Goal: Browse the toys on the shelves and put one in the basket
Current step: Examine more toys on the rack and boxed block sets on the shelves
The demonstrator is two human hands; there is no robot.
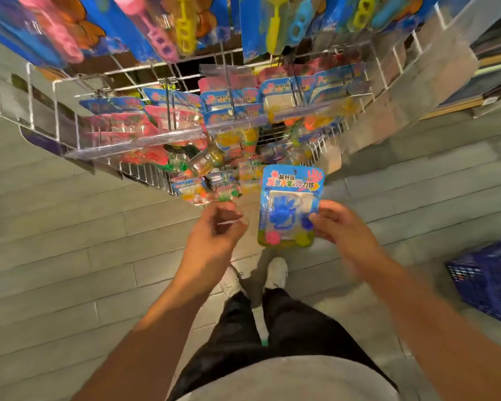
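My right hand (340,224) grips a blue blister-pack toy (287,198) by its right edge; the pack shows a blue sticky hand and small coloured balls under clear plastic. My left hand (216,227) hovers just left of the pack, fingers curled loosely, holding nothing. In front of me stands a wire shelf rack (145,169) with several hanging toy packs. A blue plastic basket (489,282) sits on the floor at the far right, well apart from both hands.
Larger blue carded toys (168,27) hang along the top row of the rack. Clear plastic rails (133,143) front the shelves. Grey plank floor lies all around, and my feet in white shoes (275,273) stand below the pack.
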